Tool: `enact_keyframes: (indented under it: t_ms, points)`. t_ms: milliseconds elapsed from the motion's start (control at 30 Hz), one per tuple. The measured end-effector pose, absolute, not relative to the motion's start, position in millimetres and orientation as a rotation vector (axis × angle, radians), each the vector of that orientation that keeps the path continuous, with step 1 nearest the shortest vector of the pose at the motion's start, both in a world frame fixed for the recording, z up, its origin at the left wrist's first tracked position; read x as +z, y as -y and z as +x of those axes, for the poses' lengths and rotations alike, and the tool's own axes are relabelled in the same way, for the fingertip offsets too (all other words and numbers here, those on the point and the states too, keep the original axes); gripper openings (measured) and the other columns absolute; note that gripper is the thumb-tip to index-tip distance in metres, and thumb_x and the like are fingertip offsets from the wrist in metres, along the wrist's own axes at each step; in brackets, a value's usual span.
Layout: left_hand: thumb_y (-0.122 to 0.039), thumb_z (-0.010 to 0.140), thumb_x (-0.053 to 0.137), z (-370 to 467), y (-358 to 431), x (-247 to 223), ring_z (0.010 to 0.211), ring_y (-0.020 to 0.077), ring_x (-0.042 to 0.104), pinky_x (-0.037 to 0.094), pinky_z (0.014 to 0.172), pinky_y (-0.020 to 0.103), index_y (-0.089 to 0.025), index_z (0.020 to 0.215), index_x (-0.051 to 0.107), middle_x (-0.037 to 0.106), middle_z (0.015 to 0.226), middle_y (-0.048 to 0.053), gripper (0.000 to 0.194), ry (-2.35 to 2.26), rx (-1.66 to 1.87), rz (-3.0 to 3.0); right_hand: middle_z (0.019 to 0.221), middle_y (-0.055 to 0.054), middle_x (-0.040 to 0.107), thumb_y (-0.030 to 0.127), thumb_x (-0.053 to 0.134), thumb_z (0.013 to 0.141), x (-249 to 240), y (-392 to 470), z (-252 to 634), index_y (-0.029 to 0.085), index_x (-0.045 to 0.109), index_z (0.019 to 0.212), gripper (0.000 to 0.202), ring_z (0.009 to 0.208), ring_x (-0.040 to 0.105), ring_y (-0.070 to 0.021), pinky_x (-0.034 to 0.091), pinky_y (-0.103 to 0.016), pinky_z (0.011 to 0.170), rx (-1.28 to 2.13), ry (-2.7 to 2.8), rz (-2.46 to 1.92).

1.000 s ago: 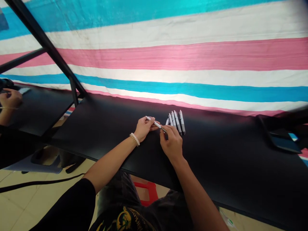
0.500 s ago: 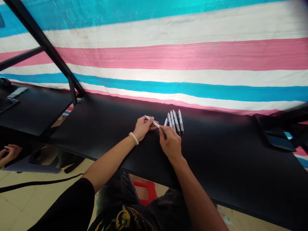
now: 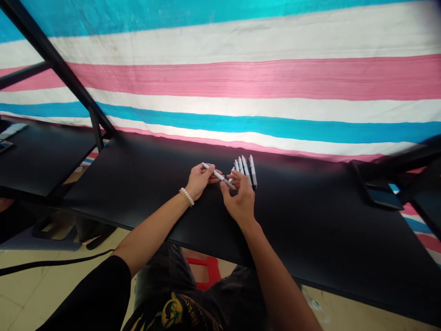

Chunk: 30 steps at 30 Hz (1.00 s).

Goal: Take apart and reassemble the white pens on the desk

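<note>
Item 1: pen (image 3: 219, 175), white barrel, dark tip. Held across both hands just above the black table (image 3: 144, 184), slanting from 10 o'clock down to 4 o'clock; the 2-handed hold looks suited to steadying the barrel while the tip end is worked

Item 2: left hand (image 3: 199, 180), beaded bracelet (image 3: 186, 196) at the wrist. Fingers curled closed, pinching the pen's upper end between thumb and fingertips; heel of the hand rests on the table

Item 3: right hand (image 3: 239, 198). Fingers bent inward, thumb and forefinger nipping the pen's lower, dark-tipped end; whether the tip part is loose from the barrel cannot be told

Item 4: row of pens (image 3: 245, 169), about 4 showing, lying side by side on the table at 1 o'clock of the right hand, just beyond its knuckles. Tips point toward the person, barrels near parallel; the neat line suggests sorted stock kept within reach

Item 5: striped cloth (image 3: 241, 78), pink, white and blue, hanging behind the table at 12 o'clock

Item 6: dark flat device (image 3: 377, 191), at 3 o'clock, well apart from the hands; kind unclear
</note>
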State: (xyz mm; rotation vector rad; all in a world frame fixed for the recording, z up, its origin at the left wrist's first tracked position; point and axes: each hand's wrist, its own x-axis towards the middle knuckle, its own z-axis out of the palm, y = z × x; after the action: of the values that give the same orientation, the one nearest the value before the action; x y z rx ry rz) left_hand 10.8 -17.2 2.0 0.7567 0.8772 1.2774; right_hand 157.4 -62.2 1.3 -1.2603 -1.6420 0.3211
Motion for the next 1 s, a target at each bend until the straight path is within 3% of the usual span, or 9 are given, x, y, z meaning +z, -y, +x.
enact_keyframes:
  t_ms: [67, 200, 367, 500, 1000]
  points:
    - [-0.036, 0.081, 0.074, 9.5, 16.5, 3.7, 0.079, 0.0196, 0.072, 0.057, 0.078, 0.035, -0.013, 0.092, 0.057, 0.073, 0.084, 0.009, 0.031, -0.887, 1.309, 0.736, 0.109, -0.011, 0.066, 0.028, 0.064, 0.086, 2.5, 62.7, 158.2, 0.019, 0.056, 0.119, 0.035, 0.082, 0.066, -0.0204, 0.057, -0.036, 0.075, 0.280, 1.670, -1.230]
    - [-0.035, 0.081, 0.075, 7.3, 16.0, 6.5, 0.079, 0.0194, 0.073, 0.057, 0.079, 0.035, -0.013, 0.090, 0.057, 0.073, 0.083, 0.009, 0.030, -0.874, 1.309, 0.715, 0.084, -0.004, 0.068, 0.025, 0.054, 0.094, 2.6, 63.4, 159.7, 0.020, 0.061, 0.101, 0.011, 0.073, 0.066, -0.0184, 0.056, -0.033, 0.072, 0.300, 1.711, -1.226]
    - [-0.035, 0.081, 0.074, 7.7, 16.4, 8.2, 0.080, 0.0194, 0.072, 0.057, 0.081, 0.036, -0.013, 0.089, 0.057, 0.073, 0.084, 0.009, 0.029, -0.899, 1.302, 0.706, 0.100, -0.008, 0.068, 0.029, 0.060, 0.091, 2.1, 62.9, 159.4, 0.019, 0.059, 0.113, 0.024, 0.082, 0.067, -0.0193, 0.056, -0.032, 0.071, 0.294, 1.661, -1.226]
    - [-0.034, 0.082, 0.074, 8.4, 16.4, 8.3, 0.079, 0.0194, 0.073, 0.057, 0.080, 0.036, -0.013, 0.089, 0.056, 0.073, 0.084, 0.009, 0.028, -0.904, 1.307, 0.708, 0.093, -0.006, 0.069, 0.030, 0.056, 0.093, 2.3, 62.8, 159.4, 0.020, 0.057, 0.115, 0.025, 0.072, 0.065, -0.0169, 0.055, -0.031, 0.067, 0.331, 1.646, -1.272]
    - [-0.036, 0.082, 0.073, 8.1, 15.5, 5.2, 0.077, 0.0191, 0.072, 0.057, 0.075, 0.033, -0.014, 0.090, 0.057, 0.073, 0.085, 0.009, 0.029, -0.912, 1.308, 0.759, 0.095, -0.007, 0.070, 0.031, 0.058, 0.092, 1.5, 62.8, 159.6, 0.019, 0.055, 0.118, 0.029, 0.071, 0.065, -0.0164, 0.053, -0.029, 0.065, 0.363, 1.627, -1.299]
